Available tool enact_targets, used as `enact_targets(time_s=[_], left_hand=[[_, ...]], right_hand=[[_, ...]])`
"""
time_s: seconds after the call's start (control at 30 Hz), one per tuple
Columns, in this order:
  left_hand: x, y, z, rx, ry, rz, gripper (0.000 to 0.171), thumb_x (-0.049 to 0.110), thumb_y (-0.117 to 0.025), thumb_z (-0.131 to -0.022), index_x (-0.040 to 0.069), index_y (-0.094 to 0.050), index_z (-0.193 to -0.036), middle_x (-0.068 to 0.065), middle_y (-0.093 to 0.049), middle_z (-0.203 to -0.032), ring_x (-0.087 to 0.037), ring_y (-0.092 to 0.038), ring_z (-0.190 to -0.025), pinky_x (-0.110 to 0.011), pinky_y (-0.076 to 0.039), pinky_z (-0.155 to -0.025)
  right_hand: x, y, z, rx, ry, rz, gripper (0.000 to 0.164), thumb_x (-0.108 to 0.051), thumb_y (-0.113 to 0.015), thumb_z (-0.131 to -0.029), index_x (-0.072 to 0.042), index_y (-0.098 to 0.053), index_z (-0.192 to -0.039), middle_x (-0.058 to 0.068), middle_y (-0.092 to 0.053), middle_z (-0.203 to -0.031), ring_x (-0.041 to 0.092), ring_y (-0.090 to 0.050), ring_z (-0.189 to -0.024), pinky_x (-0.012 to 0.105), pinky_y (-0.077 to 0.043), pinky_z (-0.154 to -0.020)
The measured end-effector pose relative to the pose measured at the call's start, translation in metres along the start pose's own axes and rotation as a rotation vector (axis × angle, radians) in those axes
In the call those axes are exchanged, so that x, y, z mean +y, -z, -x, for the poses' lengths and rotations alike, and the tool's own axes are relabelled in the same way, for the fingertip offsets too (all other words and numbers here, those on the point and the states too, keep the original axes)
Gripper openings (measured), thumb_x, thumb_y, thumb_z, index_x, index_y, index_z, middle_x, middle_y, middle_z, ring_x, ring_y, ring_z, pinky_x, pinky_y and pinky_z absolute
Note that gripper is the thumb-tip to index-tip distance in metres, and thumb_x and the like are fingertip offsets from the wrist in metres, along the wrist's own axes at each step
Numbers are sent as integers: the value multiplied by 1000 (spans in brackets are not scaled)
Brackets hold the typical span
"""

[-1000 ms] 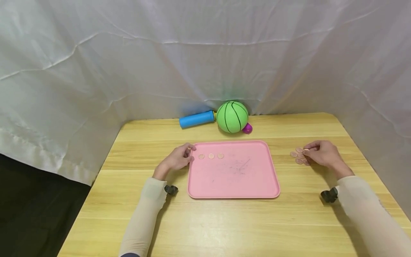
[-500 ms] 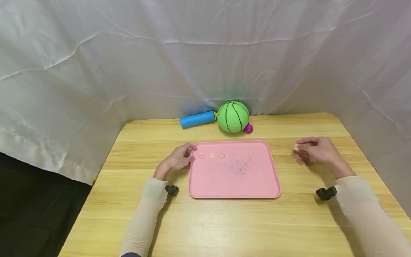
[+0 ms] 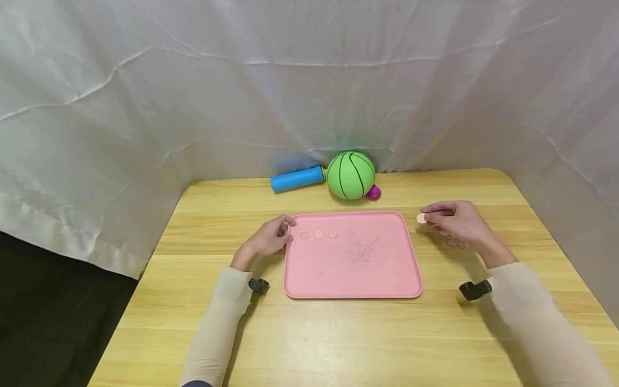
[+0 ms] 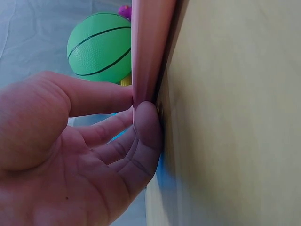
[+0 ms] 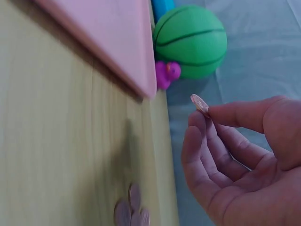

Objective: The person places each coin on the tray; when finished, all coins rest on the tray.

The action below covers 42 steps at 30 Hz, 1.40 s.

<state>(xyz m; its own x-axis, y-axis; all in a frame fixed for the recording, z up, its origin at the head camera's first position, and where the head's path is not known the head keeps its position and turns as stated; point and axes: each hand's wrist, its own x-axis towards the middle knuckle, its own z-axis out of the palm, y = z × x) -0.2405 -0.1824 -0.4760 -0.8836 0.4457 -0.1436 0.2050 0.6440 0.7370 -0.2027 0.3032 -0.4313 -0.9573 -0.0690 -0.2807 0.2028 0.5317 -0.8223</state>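
Between my right thumb and fingertips, the right hand [image 3: 461, 223] pinches a copper-coloured coin [image 5: 200, 103], held in the air just off the tray's upper right corner. Below that hand lie several more coins [image 3: 452, 242] on the table, partly covered by it in the head view. A pink tray [image 3: 358, 282] lies in the middle, with three coins [image 3: 319, 235] in a row near its upper left corner. My left hand [image 3: 265, 238] grips the tray's left rim [image 4: 149, 61], thumb on one side and a finger on the other.
Behind the tray sit a green ball [image 3: 351, 176], a blue cylinder with a yellow end [image 3: 297, 179] and a small purple duck [image 5: 167, 74]. A pale curtain [image 3: 309, 107] hangs along the back of the wooden table [image 3: 309, 344].
My right hand has picked a coin up from the loose pile and moved left with it, close to the tray. The left hand stays on the rim.
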Motion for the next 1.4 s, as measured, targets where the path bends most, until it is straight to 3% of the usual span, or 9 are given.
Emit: enact_targets(time_s=[0.1,0.23,0.33,0.53,0.7,0.83,1.2,1.4], left_hand=[[-1,1,0,-3,3,-5,36,4,-61,-108,0,-59,-143,-10,-61,-96,-19,-55,-84,-30,-47,-78],[-2,1,0,-2,3,-13,36,4,-60,-108,0,-59,-143,-11,-61,-97,-19,-55,-84,-29,-47,-78],[-3,3,0,2,3,-16,36,4,-60,-108,0,-59,-143,-10,-60,-98,-19,-54,-84,-30,-47,-78],[-3,4,-1,6,-2,-7,36,4,-61,-107,-1,-59,-143,-12,-60,-98,-20,-54,-85,-31,-46,-80],[-3,4,1,2,11,-10,37,4,-61,-108,0,-58,-144,-12,-60,-99,-20,-54,-85,-31,-46,-80],[-3,4,1,-2,12,-8,37,5,-61,-108,0,-58,-144,-12,-60,-99,-20,-54,-85,-31,-46,-80],[-2,0,-1,-15,7,0,37,5,-61,-108,0,-58,-145,-12,-60,-99,-20,-54,-86,-31,-46,-80],[-1,0,-2,-7,16,6,37,4,-61,-108,1,-58,-145,-11,-59,-98,-20,-54,-84,-31,-46,-77]], right_hand=[[-8,-11,-4,2,50,-10,46,-26,-69,-109,3,-65,-144,5,-82,-114,4,-72,-80,28,-56,-59],[-16,-30,-12,1,120,-18,42,-18,-69,-108,10,-67,-139,22,-79,-124,4,-77,-91,28,-66,-84],[-25,-46,-18,-11,124,-1,38,-17,-69,-107,8,-70,-136,24,-79,-121,11,-77,-92,31,-66,-83],[-43,-80,-30,-29,121,56,35,-19,-71,-104,0,-74,-134,21,-78,-121,26,-75,-100,29,-61,-81],[-50,-102,-41,-47,143,58,33,-15,-70,-104,1,-74,-132,22,-77,-120,29,-75,-100,29,-62,-80],[-52,-115,-48,-67,134,27,30,-11,-70,-103,4,-74,-129,23,-77,-118,26,-76,-89,33,-64,-74],[-56,-138,-57,-81,145,48,26,-15,-77,-101,0,-75,-122,17,-79,-109,15,-68,-77,25,-55,-63],[-54,-144,-59,-67,191,89,23,-16,-76,-101,-2,-77,-120,15,-80,-108,18,-71,-87,25,-55,-75]])
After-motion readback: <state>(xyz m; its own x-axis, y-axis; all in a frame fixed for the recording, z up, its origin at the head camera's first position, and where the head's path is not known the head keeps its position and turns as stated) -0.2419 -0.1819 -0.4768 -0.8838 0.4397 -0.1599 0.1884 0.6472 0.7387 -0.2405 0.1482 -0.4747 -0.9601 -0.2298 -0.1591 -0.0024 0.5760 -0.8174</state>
